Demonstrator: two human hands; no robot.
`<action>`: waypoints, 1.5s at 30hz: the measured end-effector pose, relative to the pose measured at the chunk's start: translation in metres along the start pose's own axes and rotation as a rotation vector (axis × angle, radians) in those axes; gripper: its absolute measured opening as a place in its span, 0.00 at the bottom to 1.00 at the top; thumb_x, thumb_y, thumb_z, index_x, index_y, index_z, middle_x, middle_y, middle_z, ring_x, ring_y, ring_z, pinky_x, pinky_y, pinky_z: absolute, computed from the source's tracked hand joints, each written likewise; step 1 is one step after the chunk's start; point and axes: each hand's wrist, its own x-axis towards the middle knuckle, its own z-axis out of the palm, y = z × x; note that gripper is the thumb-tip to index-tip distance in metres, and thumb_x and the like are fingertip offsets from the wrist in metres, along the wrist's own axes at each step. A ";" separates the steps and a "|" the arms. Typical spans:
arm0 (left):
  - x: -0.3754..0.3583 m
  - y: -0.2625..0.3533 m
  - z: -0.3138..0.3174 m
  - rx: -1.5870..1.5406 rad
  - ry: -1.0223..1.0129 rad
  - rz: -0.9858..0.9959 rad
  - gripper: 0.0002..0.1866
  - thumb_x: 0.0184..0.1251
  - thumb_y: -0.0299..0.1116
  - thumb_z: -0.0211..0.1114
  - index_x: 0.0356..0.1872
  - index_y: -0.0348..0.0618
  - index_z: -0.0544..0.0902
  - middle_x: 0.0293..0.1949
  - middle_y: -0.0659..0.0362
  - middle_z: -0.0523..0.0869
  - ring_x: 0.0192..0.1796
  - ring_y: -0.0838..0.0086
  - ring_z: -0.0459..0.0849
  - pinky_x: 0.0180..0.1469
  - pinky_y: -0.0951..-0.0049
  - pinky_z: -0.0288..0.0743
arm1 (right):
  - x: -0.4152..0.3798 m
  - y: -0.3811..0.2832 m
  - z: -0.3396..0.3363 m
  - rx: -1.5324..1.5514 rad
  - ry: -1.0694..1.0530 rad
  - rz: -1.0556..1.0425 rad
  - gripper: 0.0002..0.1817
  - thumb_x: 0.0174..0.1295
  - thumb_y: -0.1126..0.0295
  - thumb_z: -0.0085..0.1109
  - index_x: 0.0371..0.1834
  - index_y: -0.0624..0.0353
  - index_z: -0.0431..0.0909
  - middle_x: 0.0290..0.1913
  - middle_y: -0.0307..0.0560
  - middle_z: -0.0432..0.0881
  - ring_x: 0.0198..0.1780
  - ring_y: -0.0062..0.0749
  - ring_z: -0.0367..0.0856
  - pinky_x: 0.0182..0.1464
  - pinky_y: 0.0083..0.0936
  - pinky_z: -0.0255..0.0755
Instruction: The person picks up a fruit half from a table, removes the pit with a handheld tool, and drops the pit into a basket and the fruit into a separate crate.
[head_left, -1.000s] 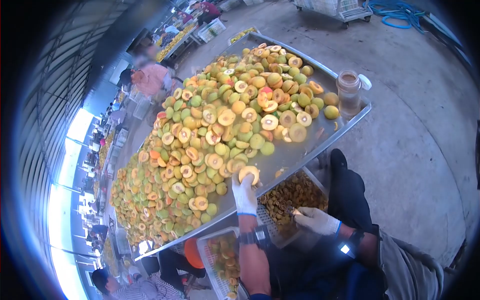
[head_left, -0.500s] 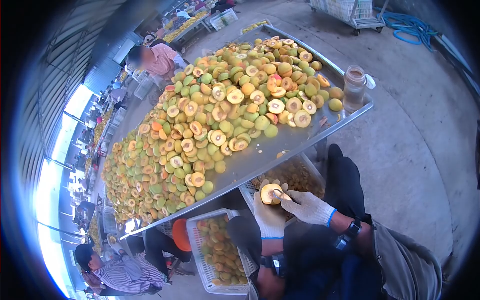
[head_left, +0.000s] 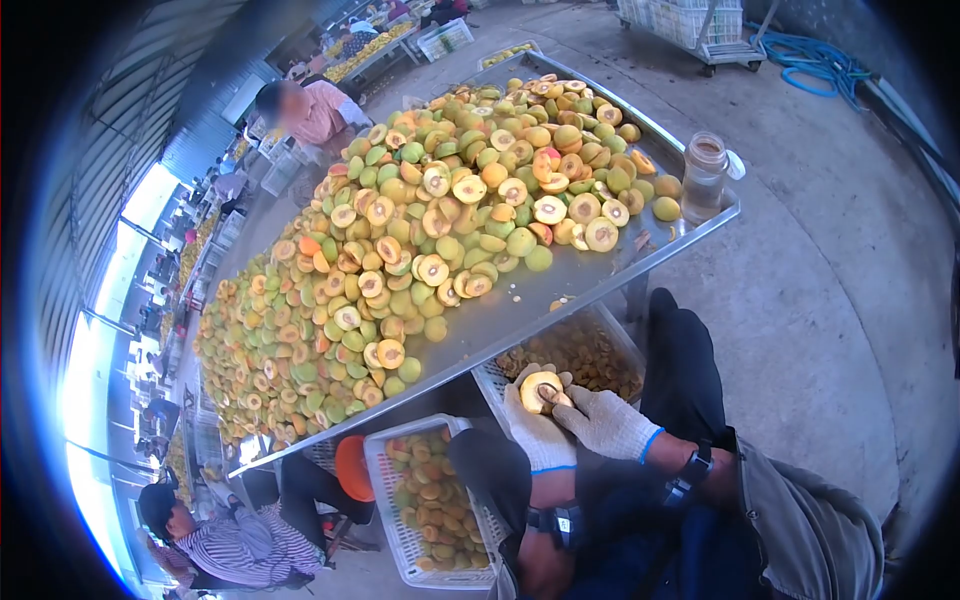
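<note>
My left hand [head_left: 541, 436], in a pale knitted glove with a blue cuff, is wrapped round a halved peach [head_left: 533, 388]. The cut yellow face looks up. From the right, my gloved right hand [head_left: 608, 424] presses its fingertips to the fruit's centre. It grips a small curved metal pitting tool, mostly hidden now by the fingers and the fruit. Below both hands stands a white crate [head_left: 490, 392] with brown pits and scraps in it. Many halved peaches [head_left: 430, 230] are heaped on the metal table [head_left: 505, 325] beyond.
A clear jar [head_left: 705, 178] stands at the table's right corner. White crate [head_left: 378, 470] holds peach halves, beside an orange stool or bucket [head_left: 353, 468]. One person [head_left: 255, 545] sits at lower left, another [head_left: 325, 115] across the table. A trolley [head_left: 730, 52] and blue hose [head_left: 815, 65] lie behind.
My right fingers have closed in over the peach's centre, and the tool's metal loop is now mostly hidden. The peach has tilted slightly in my left hand. The view has shifted slightly.
</note>
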 end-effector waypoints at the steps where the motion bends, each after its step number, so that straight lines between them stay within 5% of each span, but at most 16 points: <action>1: 0.000 0.000 0.000 -0.002 0.000 0.000 0.26 0.83 0.52 0.45 0.58 0.40 0.80 0.50 0.47 0.86 0.47 0.54 0.86 0.54 0.55 0.82 | -0.001 0.001 0.001 0.019 0.011 -0.019 0.25 0.79 0.50 0.49 0.57 0.63 0.80 0.44 0.72 0.86 0.48 0.72 0.85 0.51 0.56 0.76; 21: -0.007 0.007 -0.005 0.106 0.021 0.098 0.28 0.85 0.53 0.43 0.48 0.37 0.82 0.42 0.48 0.86 0.41 0.57 0.87 0.48 0.62 0.84 | -0.010 -0.015 0.009 -0.039 -0.023 0.004 0.25 0.80 0.52 0.47 0.57 0.68 0.78 0.38 0.73 0.86 0.40 0.71 0.86 0.44 0.59 0.76; 27: -0.009 0.010 0.000 0.211 0.011 0.144 0.30 0.86 0.55 0.45 0.44 0.34 0.83 0.38 0.47 0.87 0.35 0.56 0.88 0.39 0.60 0.86 | -0.009 0.001 0.011 -0.006 -0.072 0.011 0.30 0.79 0.49 0.50 0.67 0.67 0.73 0.40 0.73 0.87 0.43 0.69 0.88 0.45 0.52 0.79; 33: -0.002 0.011 -0.014 0.231 -0.076 0.126 0.35 0.85 0.60 0.45 0.42 0.33 0.83 0.31 0.46 0.87 0.29 0.57 0.88 0.35 0.61 0.86 | -0.007 0.023 0.017 0.103 -0.240 0.010 0.26 0.80 0.50 0.49 0.65 0.63 0.76 0.44 0.67 0.89 0.48 0.65 0.88 0.49 0.48 0.78; 36: -0.006 0.018 -0.011 0.386 -0.095 0.110 0.38 0.84 0.64 0.43 0.40 0.33 0.83 0.30 0.46 0.88 0.28 0.57 0.88 0.33 0.62 0.85 | -0.013 0.027 0.029 0.175 -0.057 -0.167 0.26 0.81 0.49 0.48 0.53 0.63 0.83 0.38 0.67 0.87 0.41 0.67 0.86 0.43 0.52 0.76; 39: 0.002 0.013 -0.020 0.390 -0.068 0.075 0.39 0.83 0.64 0.43 0.36 0.34 0.84 0.28 0.47 0.88 0.26 0.58 0.87 0.31 0.62 0.85 | -0.018 0.019 0.026 0.084 -0.036 -0.149 0.26 0.81 0.48 0.48 0.53 0.63 0.83 0.35 0.63 0.87 0.36 0.62 0.86 0.42 0.50 0.76; 41: 0.005 0.014 -0.025 0.412 -0.117 0.077 0.39 0.83 0.64 0.43 0.34 0.34 0.85 0.27 0.47 0.88 0.26 0.58 0.87 0.31 0.62 0.85 | -0.023 0.010 0.017 0.320 -0.275 0.212 0.24 0.82 0.49 0.48 0.52 0.62 0.82 0.29 0.50 0.85 0.31 0.36 0.83 0.38 0.38 0.76; 45: -0.001 0.025 -0.018 0.405 -0.239 0.008 0.39 0.84 0.61 0.44 0.32 0.33 0.86 0.26 0.48 0.88 0.25 0.59 0.87 0.32 0.64 0.84 | -0.023 0.008 0.014 0.334 -0.328 0.277 0.24 0.82 0.48 0.48 0.49 0.59 0.82 0.24 0.42 0.80 0.26 0.27 0.78 0.30 0.31 0.72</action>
